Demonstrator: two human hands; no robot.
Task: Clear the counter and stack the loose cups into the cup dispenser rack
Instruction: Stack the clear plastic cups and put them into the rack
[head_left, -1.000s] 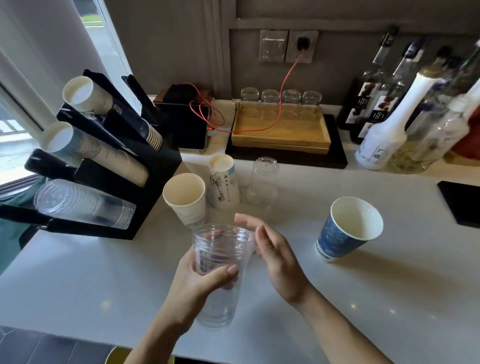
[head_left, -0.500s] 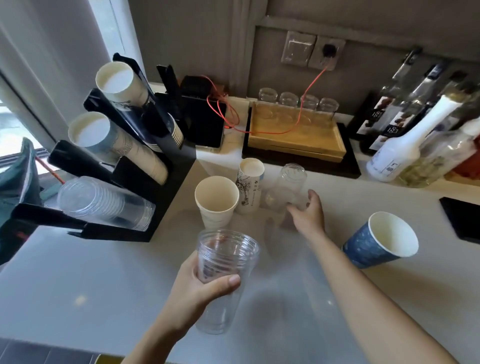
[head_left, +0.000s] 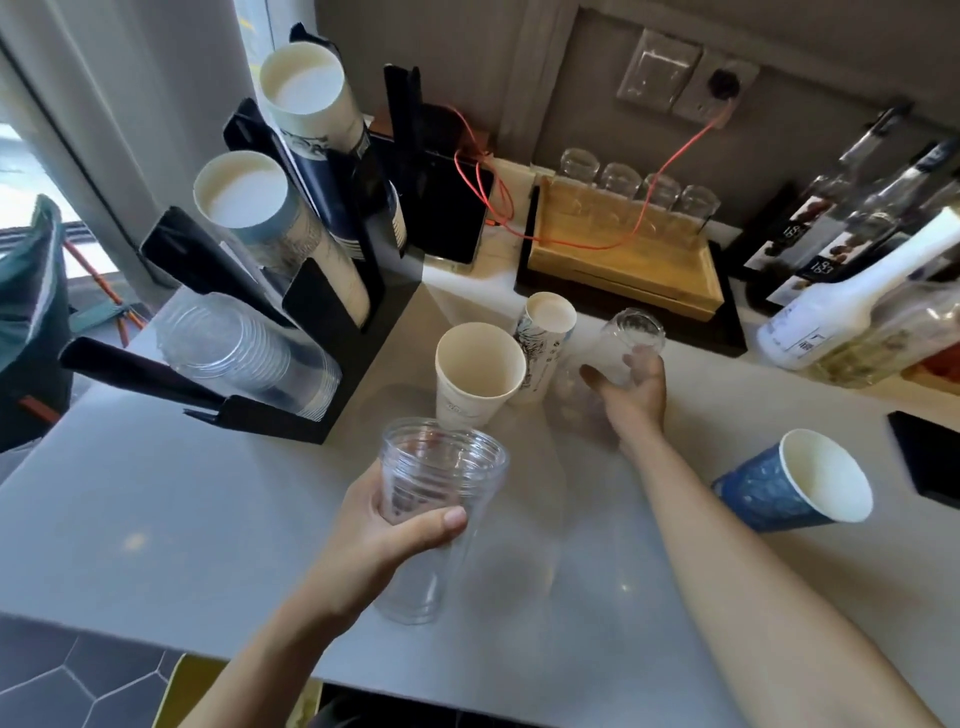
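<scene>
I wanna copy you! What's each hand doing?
Left hand: closed, holding stacked clear plastic cups.
Right hand: closed on upside-down clear cup.

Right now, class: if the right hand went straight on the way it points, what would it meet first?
The right hand, gripping an upside-down clear plastic cup, points toward the back wall. First in line is probably the shallow wooden tray on its black base, though depth is unclear.

Bottles (head_left: 883, 218) cropped by the right edge, labels too blurred to read. Black pad (head_left: 930, 462) cut off there too. Clear cup (head_left: 626, 348) partly covered by right hand (head_left: 631, 395), smeared. Count of nested clear cups (head_left: 436, 499) in left hand (head_left: 374, 545) unclear.
</scene>
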